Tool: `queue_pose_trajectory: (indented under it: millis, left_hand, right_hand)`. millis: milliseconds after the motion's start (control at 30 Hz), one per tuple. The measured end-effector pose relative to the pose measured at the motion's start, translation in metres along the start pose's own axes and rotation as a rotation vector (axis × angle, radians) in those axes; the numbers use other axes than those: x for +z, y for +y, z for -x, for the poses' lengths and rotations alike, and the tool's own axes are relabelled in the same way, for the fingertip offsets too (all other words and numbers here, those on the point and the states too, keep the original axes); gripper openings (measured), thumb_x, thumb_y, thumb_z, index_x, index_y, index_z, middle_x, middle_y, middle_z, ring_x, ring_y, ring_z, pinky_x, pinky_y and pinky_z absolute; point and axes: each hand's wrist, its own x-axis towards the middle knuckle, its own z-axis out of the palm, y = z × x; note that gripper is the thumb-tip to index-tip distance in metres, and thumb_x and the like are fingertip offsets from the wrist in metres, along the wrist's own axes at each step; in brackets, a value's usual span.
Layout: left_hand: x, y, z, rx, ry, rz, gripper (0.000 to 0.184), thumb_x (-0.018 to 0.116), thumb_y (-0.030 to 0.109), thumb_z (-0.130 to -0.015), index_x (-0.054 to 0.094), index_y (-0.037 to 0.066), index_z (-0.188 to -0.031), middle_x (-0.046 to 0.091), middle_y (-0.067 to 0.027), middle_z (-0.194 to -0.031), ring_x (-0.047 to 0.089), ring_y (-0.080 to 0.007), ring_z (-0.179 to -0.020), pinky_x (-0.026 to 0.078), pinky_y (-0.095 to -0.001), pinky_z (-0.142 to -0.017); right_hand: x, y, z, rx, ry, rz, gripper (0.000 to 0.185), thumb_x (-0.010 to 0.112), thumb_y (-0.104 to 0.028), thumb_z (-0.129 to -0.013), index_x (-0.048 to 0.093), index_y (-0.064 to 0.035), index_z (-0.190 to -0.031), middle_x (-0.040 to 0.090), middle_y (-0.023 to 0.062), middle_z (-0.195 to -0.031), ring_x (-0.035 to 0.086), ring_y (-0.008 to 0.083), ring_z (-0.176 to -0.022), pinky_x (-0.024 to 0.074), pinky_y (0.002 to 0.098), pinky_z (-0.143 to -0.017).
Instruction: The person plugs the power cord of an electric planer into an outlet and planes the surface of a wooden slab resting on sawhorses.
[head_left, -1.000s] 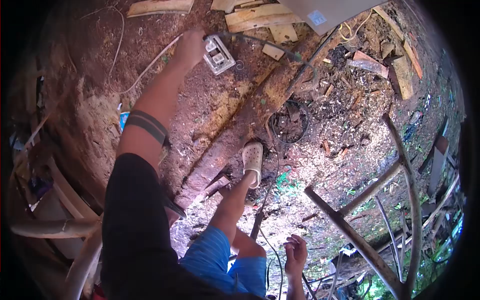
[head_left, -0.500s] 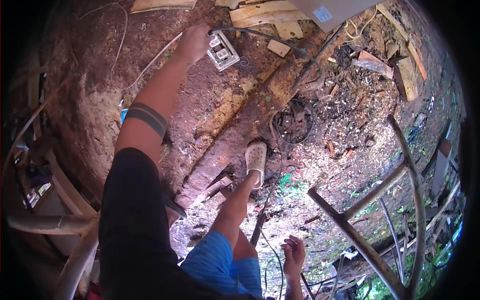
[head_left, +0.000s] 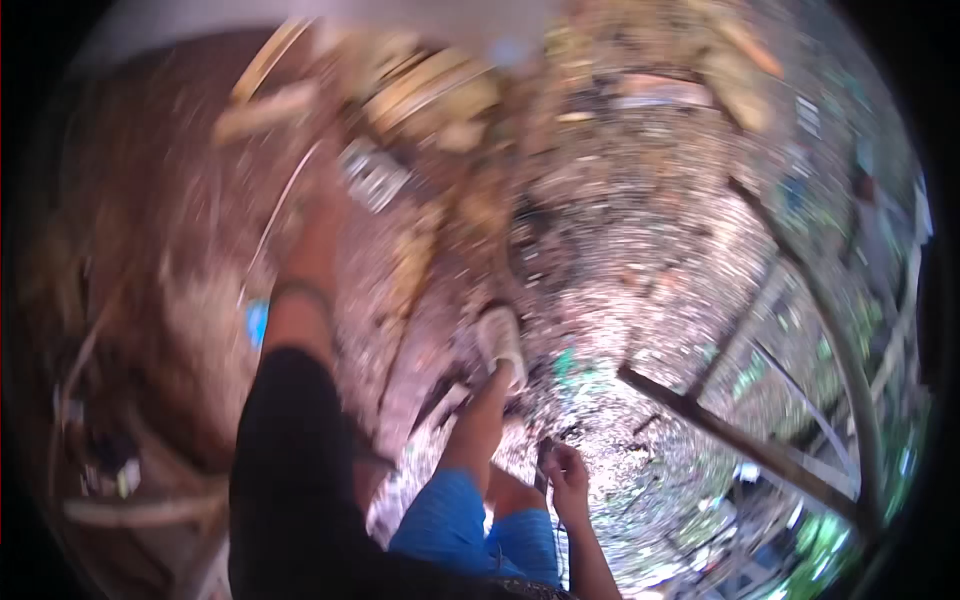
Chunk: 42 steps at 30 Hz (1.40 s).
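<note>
Blur smears the left hand (head_left: pixel 326 182) beside the pale box (head_left: pixel 376 176); I can't tell what its fingers grip. The right hand's (head_left: pixel 568 473) fingers curl, their hold unclear. Ground (head_left: pixel 365 275) stretches between box and shoe (head_left: pixel 499 338).

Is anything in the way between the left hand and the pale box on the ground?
Nothing I can see. The left hand is right beside the pale box, but the picture is too blurry to tell if they touch.
</note>
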Motion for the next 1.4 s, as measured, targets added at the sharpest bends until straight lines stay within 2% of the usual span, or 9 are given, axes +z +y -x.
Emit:
queue_pose_trajectory:
  millis: [367,633,800,867,900,967,1100,1267,1400]
  left_hand:
    - [-0.096,0.187,0.244,-0.05,-0.726,0.427,0.016,0.062,0.012,-0.083,0.06,-0.002,-0.09,0.062,-0.015,-0.078,0.063,-0.0287,-0.069,0.052,-0.04,-0.063]
    - [-0.191,0.283,0.299,-0.362,-1.136,0.7,0.018,0.061,0.014,-0.084,0.061,-0.002,-0.092,0.062,-0.0135,-0.075,0.063,-0.0261,-0.064,0.052,-0.039,-0.055]
    - [-0.222,0.294,0.255,-0.204,-1.095,0.673,0.019,0.061,0.015,-0.084,0.061,-0.002,-0.092,0.062,-0.0125,-0.072,0.063,-0.0245,-0.061,0.053,-0.0384,-0.051]
    - [-0.233,0.285,0.223,-0.103,-1.094,0.658,0.019,0.059,0.014,-0.085,0.06,-0.004,-0.09,0.059,-0.01,-0.064,0.058,-0.0196,-0.048,0.048,-0.0304,-0.042]
    - [-0.241,0.285,0.219,-0.115,-1.092,0.671,0.019,0.058,0.014,-0.085,0.06,-0.004,-0.09,0.059,-0.0097,-0.064,0.058,-0.0192,-0.048,0.048,-0.03,-0.043]
    - [-0.259,0.28,0.219,-0.149,-1.087,0.692,0.019,0.058,0.015,-0.086,0.06,-0.004,-0.089,0.059,-0.0092,-0.065,0.057,-0.0183,-0.049,0.048,-0.0293,-0.043]
    - [-0.293,0.277,0.252,-0.145,-1.016,0.62,0.02,0.056,0.018,-0.089,0.059,-0.001,-0.09,0.059,-0.008,-0.068,0.057,-0.0173,-0.051,0.048,-0.0287,-0.044]
    - [-0.319,0.246,0.341,-0.396,-1.026,0.782,0.017,0.055,0.021,-0.09,0.059,0.004,-0.089,0.058,-0.006,-0.069,0.055,-0.0154,-0.05,0.047,-0.027,-0.043]
    - [-0.343,0.198,0.41,-0.398,-1.104,0.676,0.016,0.054,0.02,-0.09,0.058,0.005,-0.086,0.058,-0.0074,-0.067,0.055,-0.0154,-0.048,0.047,-0.0276,-0.041]
  right_hand:
    - [-0.025,-0.131,0.12,-0.621,0.292,-0.001,0.032,0.059,-0.019,-0.09,0.054,-0.0025,-0.117,0.064,0.0128,-0.094,0.064,0.0219,-0.088,0.0508,0.0344,-0.078]
    - [-0.103,-0.241,0.398,-1.064,0.313,-0.23,0.028,0.061,-0.014,-0.089,0.055,0.0,-0.113,0.061,0.0097,-0.085,0.062,0.0215,-0.081,0.0495,0.0342,-0.075]
    - [-0.167,-0.156,0.607,-1.179,1.173,0.233,0.027,0.07,-0.009,-0.078,0.062,-0.0013,-0.102,0.065,0.0113,-0.09,0.062,0.0259,-0.08,0.0499,0.0347,-0.073]
    - [-0.202,-0.095,0.686,-0.757,1.816,0.566,0.039,0.072,-0.011,-0.075,0.057,-0.0002,-0.109,0.06,0.0153,-0.1,0.06,0.0306,-0.096,0.0472,0.0393,-0.083]
    - [-0.218,-0.079,0.697,-0.588,1.883,0.509,0.045,0.073,-0.015,-0.075,0.054,-0.0002,-0.114,0.055,0.0189,-0.109,0.056,0.0333,-0.104,0.0444,0.0424,-0.09]
    - [-0.259,-0.041,0.701,-0.501,1.782,0.43,0.054,0.072,-0.032,-0.079,0.053,0.0002,-0.118,0.056,0.0183,-0.108,0.058,0.0299,-0.101,0.0466,0.0406,-0.087]
    - [-0.319,-0.033,0.704,-0.471,0.881,0.003,0.061,0.067,-0.055,-0.08,0.06,0.0021,-0.1,0.063,0.0083,-0.081,0.061,0.017,-0.07,0.0511,0.0324,-0.067]
    - [-0.337,-0.065,0.697,-0.463,0.673,-0.186,0.045,0.071,-0.046,-0.08,0.062,-0.002,-0.084,0.062,0.0055,-0.073,0.053,0.0084,-0.052,0.0454,0.0246,-0.046]
    - [-0.334,-0.064,0.695,-0.53,0.711,-0.162,0.041,0.072,-0.042,-0.079,0.064,-0.0015,-0.079,0.059,0.0036,-0.066,0.051,0.0092,-0.049,0.0434,0.0241,-0.044]
